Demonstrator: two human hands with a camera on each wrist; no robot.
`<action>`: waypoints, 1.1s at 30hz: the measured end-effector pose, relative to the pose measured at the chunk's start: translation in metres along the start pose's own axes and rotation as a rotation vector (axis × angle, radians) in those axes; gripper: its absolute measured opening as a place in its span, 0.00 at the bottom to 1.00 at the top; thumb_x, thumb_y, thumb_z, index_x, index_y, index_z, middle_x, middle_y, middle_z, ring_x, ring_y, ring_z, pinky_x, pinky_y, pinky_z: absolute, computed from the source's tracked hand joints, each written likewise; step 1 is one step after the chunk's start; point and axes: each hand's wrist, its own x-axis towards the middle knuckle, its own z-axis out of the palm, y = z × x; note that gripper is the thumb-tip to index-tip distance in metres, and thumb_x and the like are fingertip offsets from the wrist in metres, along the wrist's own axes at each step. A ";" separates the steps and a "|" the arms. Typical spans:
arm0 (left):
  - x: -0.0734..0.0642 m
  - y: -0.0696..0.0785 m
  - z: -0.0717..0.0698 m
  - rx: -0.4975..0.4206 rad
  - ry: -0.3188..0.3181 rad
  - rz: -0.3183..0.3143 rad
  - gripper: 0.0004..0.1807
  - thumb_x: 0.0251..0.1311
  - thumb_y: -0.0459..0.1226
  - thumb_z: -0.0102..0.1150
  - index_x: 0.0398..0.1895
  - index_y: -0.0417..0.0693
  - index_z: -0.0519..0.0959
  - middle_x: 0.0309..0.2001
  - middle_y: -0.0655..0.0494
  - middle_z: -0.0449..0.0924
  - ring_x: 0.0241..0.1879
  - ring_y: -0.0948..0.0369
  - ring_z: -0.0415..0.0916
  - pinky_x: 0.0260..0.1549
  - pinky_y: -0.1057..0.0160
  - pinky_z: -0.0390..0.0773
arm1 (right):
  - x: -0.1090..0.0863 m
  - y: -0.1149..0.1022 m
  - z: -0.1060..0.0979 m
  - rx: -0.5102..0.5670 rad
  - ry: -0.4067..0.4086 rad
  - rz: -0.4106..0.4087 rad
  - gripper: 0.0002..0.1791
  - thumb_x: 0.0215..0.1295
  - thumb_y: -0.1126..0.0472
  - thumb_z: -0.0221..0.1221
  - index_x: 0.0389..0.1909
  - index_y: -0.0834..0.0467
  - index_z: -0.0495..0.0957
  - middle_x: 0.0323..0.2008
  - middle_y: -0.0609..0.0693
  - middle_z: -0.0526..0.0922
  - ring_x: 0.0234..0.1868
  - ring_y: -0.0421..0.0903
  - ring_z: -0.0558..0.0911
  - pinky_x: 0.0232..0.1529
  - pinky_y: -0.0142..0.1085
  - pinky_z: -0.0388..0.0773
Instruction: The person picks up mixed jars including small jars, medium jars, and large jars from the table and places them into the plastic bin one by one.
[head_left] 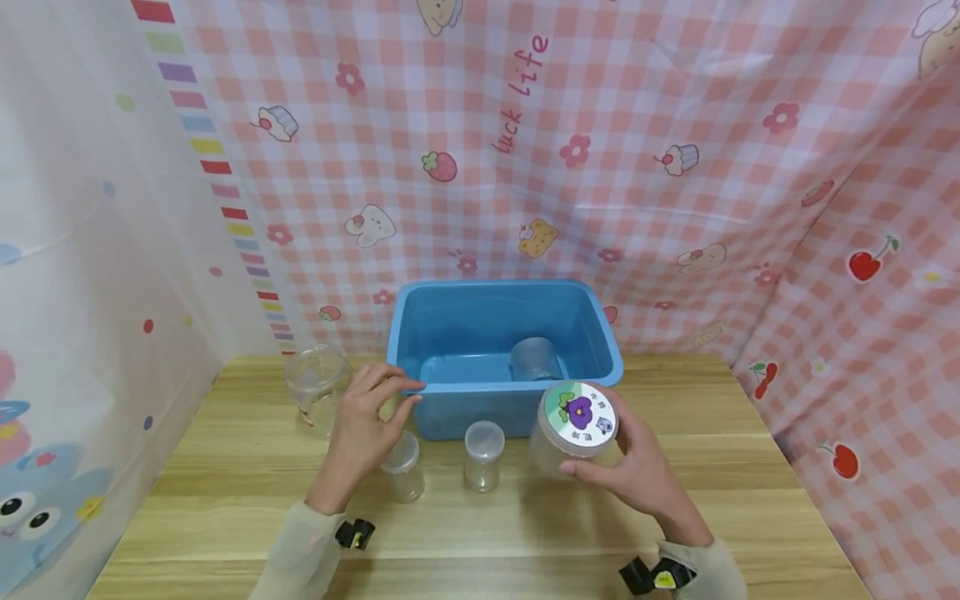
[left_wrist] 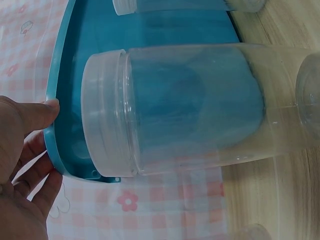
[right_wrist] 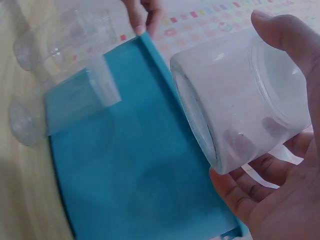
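Note:
In the head view my right hand point(head_left: 637, 467) grips a clear plastic jar point(head_left: 577, 421), its round lid printed with a purple flower on green and white. The jar is held up in front of the near right corner of a blue plastic bin point(head_left: 487, 408). My left hand point(head_left: 371, 417) pinches the bin's near left rim between thumb and fingers, as the left wrist view also shows with the fingers point(left_wrist: 47, 192) under the edge. Inside the bin, toward the right, another clear jar point(head_left: 534, 360) lies on its side.
Two small clear jars with whitish lids, a left one point(head_left: 405, 471) and a middle one point(head_left: 482, 458), stand on the wooden table point(head_left: 465, 550) before the bin. A larger clear jar point(head_left: 315, 387) stands left of the bin. A pink checked curtain point(head_left: 480, 192) hangs behind.

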 end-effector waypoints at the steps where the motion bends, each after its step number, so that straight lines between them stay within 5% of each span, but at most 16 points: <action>1: 0.000 0.000 0.000 0.002 0.001 0.003 0.12 0.50 0.27 0.77 0.37 0.47 0.89 0.38 0.55 0.83 0.42 0.56 0.77 0.41 0.58 0.78 | 0.002 -0.002 -0.001 -0.004 0.005 -0.004 0.52 0.48 0.70 0.77 0.74 0.48 0.65 0.65 0.48 0.76 0.64 0.39 0.75 0.66 0.27 0.70; 14: 0.000 -0.001 0.000 0.002 -0.024 -0.022 0.11 0.52 0.29 0.77 0.37 0.49 0.89 0.39 0.56 0.83 0.43 0.56 0.77 0.43 0.58 0.77 | 0.029 -0.025 -0.022 -0.090 0.034 0.065 0.50 0.52 0.66 0.76 0.75 0.43 0.64 0.66 0.43 0.74 0.67 0.37 0.73 0.67 0.25 0.67; 28: 0.000 -0.001 -0.002 0.003 -0.042 -0.039 0.11 0.53 0.30 0.76 0.39 0.51 0.89 0.40 0.57 0.83 0.45 0.57 0.77 0.45 0.58 0.78 | 0.066 -0.030 -0.036 -0.089 0.023 0.050 0.48 0.53 0.66 0.76 0.75 0.47 0.64 0.64 0.44 0.75 0.63 0.40 0.76 0.65 0.25 0.70; 33: 0.000 -0.001 0.000 0.017 -0.009 -0.009 0.13 0.49 0.27 0.78 0.38 0.49 0.89 0.39 0.57 0.83 0.44 0.57 0.77 0.41 0.56 0.79 | 0.076 -0.031 -0.042 -0.162 0.011 0.126 0.48 0.55 0.58 0.77 0.76 0.46 0.62 0.65 0.45 0.75 0.64 0.43 0.75 0.68 0.34 0.71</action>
